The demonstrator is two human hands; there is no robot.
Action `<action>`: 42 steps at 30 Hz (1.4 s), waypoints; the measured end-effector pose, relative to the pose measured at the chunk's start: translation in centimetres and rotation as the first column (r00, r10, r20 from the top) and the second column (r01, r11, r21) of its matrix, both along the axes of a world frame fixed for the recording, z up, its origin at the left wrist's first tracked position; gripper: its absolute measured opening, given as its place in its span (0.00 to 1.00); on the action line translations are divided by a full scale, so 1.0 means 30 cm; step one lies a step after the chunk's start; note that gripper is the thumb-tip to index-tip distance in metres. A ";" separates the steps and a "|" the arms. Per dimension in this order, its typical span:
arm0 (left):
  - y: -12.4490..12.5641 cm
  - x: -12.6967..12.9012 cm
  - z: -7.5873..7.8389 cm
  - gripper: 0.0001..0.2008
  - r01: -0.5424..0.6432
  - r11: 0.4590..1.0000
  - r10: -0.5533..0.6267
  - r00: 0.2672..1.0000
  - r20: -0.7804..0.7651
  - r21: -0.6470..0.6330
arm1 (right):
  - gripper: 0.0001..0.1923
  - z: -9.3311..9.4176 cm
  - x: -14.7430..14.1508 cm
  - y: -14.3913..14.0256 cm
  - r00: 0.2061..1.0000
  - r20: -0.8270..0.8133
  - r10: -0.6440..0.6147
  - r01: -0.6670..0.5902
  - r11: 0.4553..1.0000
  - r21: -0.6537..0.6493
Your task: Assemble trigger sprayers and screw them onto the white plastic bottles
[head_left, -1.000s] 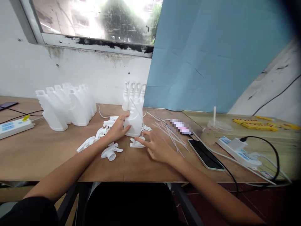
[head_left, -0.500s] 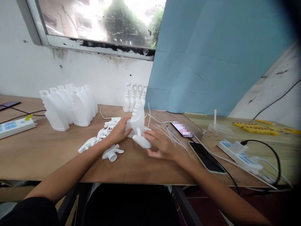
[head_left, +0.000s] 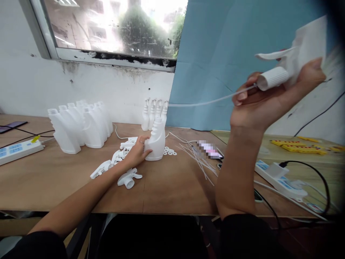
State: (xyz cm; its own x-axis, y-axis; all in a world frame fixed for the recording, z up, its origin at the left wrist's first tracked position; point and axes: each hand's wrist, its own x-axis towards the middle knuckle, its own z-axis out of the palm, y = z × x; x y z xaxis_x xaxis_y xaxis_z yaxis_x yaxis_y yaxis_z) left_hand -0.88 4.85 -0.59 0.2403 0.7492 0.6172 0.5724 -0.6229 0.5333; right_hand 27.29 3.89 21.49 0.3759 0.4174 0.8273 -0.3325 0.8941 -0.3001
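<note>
A: Workbench by the window. Left hand [head_left: 136, 154] wraps the base of a white bottle [head_left: 157, 138] standing upright on the table [head_left: 167, 187]; right hand [head_left: 265, 104] is raised high, fingers clenched round a spray trigger head [head_left: 283, 68], its dip tube [head_left: 205, 102] trailing left toward the bottle neck.

B: Risks?

A: Tube looks thin & bendy. Judging by the angle, the tip could miss the neck or kink, esp. w/ the hand so far from the tip. A knock could tip the bottle into the loose trigger heads [head_left: 115, 167] beside it.

B: Anything unclear?

A: Can't tell if the tube tip is in the neck or just beside it; finished bottles [head_left: 153, 111] behind blend in. Nozzle end is blurred at frame edge. Raised forearm hides part of the phone [head_left: 209, 150] & cables.
</note>
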 end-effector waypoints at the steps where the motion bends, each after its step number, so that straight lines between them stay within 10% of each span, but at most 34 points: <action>1: 0.000 -0.002 -0.001 0.24 0.008 1.000 -0.008 1.000 0.001 -0.006 | 0.24 -0.004 0.005 0.013 1.000 -0.029 -0.013 0.012 1.000 -0.014; 26: -0.060 0.015 0.050 0.23 0.023 0.998 -0.016 0.990 -0.141 0.051 | 0.23 -0.023 0.051 0.066 0.975 -0.084 -0.206 0.199 0.976 -0.084; 35: -0.044 -0.007 0.033 0.24 0.004 0.998 0.002 0.995 -0.101 0.060 | 0.15 -0.047 -0.044 0.055 0.960 0.195 -0.200 0.192 0.980 0.060; 42: -0.063 0.002 0.052 0.22 -0.041 0.997 0.053 0.975 -0.216 0.062 | 0.20 -0.044 -0.054 0.056 0.967 -0.020 -0.254 0.253 0.946 0.200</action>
State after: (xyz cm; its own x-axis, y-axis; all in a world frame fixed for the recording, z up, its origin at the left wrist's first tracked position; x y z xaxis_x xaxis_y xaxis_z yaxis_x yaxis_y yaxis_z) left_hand -0.82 2.98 0.96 0.3389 0.7278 0.5961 0.7003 -0.6183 0.3568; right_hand 25.67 5.56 20.19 0.4430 0.1348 0.8863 -0.0857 0.9905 -0.1078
